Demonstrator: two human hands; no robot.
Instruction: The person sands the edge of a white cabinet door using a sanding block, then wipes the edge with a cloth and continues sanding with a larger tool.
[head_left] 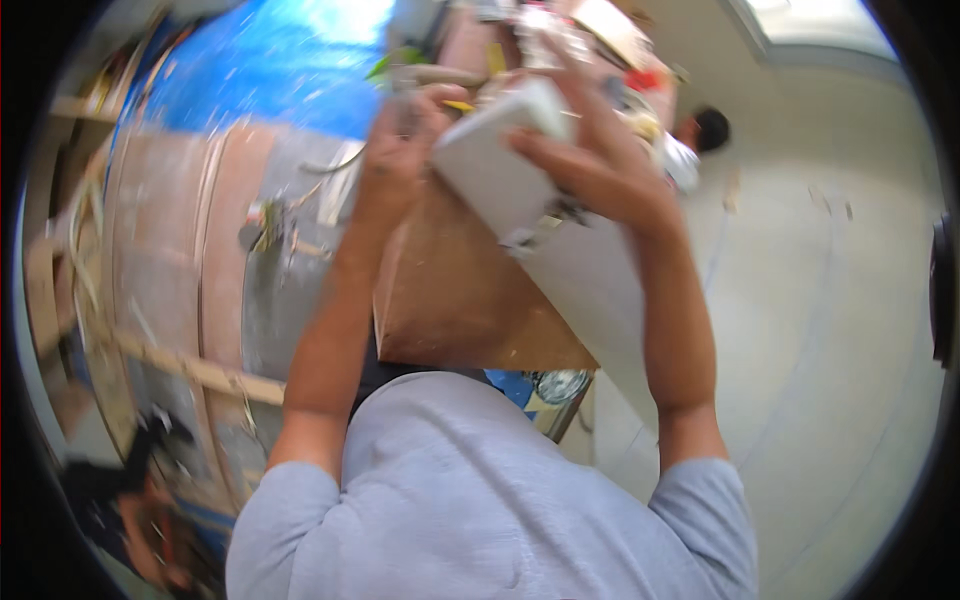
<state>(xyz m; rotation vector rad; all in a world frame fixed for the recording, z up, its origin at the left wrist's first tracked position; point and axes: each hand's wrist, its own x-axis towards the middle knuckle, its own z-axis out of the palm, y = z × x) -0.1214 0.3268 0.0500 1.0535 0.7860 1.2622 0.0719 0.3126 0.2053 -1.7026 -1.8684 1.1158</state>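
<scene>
A brown wooden board-topped table (pixel 470 300) reaches out in front of me. Over its far part there is a white box-shaped block (pixel 495 165), tilted and smeared by motion. My right hand (pixel 610 165) grips the block's right end, thumb on the near face and fingers stretched past the far side. To the left of the block, my left hand (pixel 403 135) is closed, its fingers curled around something greyish that blur keeps me from making out. A small yellow piece (pixel 458 105) shows beside its fingertips.
A blue sheet (pixel 270 70) covers the far left. Mixed items, including a red one (pixel 645 78), crowd the table's far end. A roundish object (pixel 250 237) lies on the left surface. One person (pixel 700 135) is at far right, another (pixel 130 510) at lower left.
</scene>
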